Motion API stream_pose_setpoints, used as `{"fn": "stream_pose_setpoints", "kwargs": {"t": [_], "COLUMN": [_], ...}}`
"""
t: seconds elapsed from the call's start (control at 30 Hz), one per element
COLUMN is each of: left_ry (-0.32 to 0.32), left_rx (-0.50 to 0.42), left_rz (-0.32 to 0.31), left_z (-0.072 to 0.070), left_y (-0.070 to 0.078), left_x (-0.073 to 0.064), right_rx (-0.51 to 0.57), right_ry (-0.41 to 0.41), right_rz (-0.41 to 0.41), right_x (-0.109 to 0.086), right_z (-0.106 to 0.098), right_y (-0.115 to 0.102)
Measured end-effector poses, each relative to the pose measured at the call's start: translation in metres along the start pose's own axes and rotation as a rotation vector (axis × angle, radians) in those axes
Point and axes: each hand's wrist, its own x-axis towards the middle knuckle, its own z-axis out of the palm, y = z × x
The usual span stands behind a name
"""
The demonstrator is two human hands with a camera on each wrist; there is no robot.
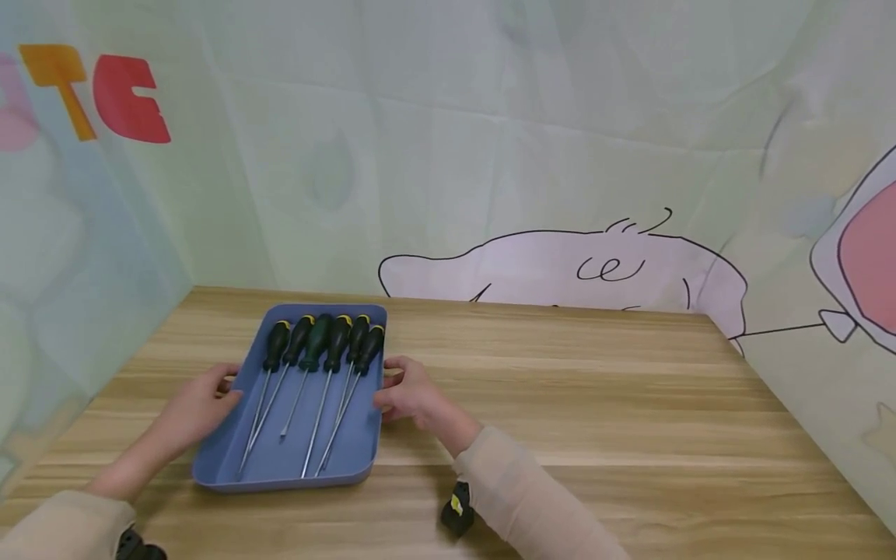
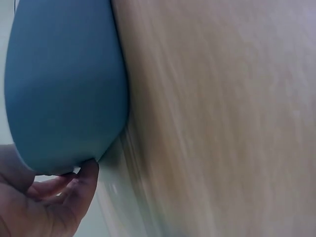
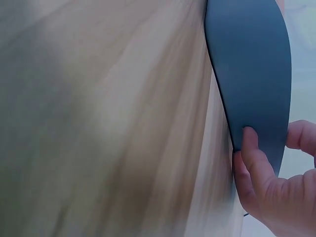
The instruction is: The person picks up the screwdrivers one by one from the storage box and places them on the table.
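Printed backdrop [image 1: 280, 194] around a wood-grain tabletop [image 1: 595, 404], as my remote head feed shows. Orange and red letters [image 1: 115, 93] at 10 o'clock. At 8 o'clock I see the left hand [image 1: 196, 406] gripping the 9 o'clock side of a blue tray [image 1: 276, 459], fingertips at its lower edge. Tray also lies toward 8 o'clock. Inside I count six screwdrivers [image 1: 339, 342]: dark handles toward its 12, shafts slanting toward 7, third from left shortest in the shaft. Right hand [image 1: 413, 390], near 7 o'clock, grips the tray's 3 o'clock wall. Hands apart, tray between. Pink balloon print [image 1: 871, 241] at 3 o'clock.
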Motion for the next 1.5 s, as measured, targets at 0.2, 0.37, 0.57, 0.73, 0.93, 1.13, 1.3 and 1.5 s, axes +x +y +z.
{"fn": "stream_pose_setpoints", "kwargs": {"t": [0.2, 0.37, 0.57, 0.73, 0.93, 1.13, 1.3, 1.5], "left_ry": [0.005, -0.008, -0.023, -0.004, 0.004, 0.009, 0.002, 0.001], "left_rx": [-0.044, -0.080, -0.110, -0.151, -0.212, -0.247, -0.294, -0.349], "left_rz": [0.020, 0.014, -0.004, -0.006, -0.002, -0.004, -0.013, -0.006], "left_z": [0.009, 0.013, 0.018, 0.027, 0.036, 0.043, 0.048, 0.053], "left_y": [0.009, 0.014, 0.024, 0.033, 0.044, 0.054, 0.061, 0.069], "left_x": [-0.002, -0.002, -0.002, -0.005, -0.006, -0.007, -0.007, -0.005], "right_rx": [0.040, 0.038, 0.027, 0.021, 0.011, -0.024, -0.036, -0.054], "right_ry": [-0.002, -0.006, -0.002, -0.012, -0.019, -0.014, -0.007, 0.018], "right_rz": [0.024, 0.047, 0.061, 0.067, 0.054, 0.043, 0.045, 0.056], "right_x": [-0.004, -0.007, -0.011, -0.015, -0.022, -0.029, -0.034, -0.038], "right_z": [-0.012, -0.022, -0.033, -0.044, -0.057, -0.068, -0.076, -0.086], "right_y": [0.002, 0.001, 0.001, 0.003, 0.006, 0.008, 0.011, 0.012]}}
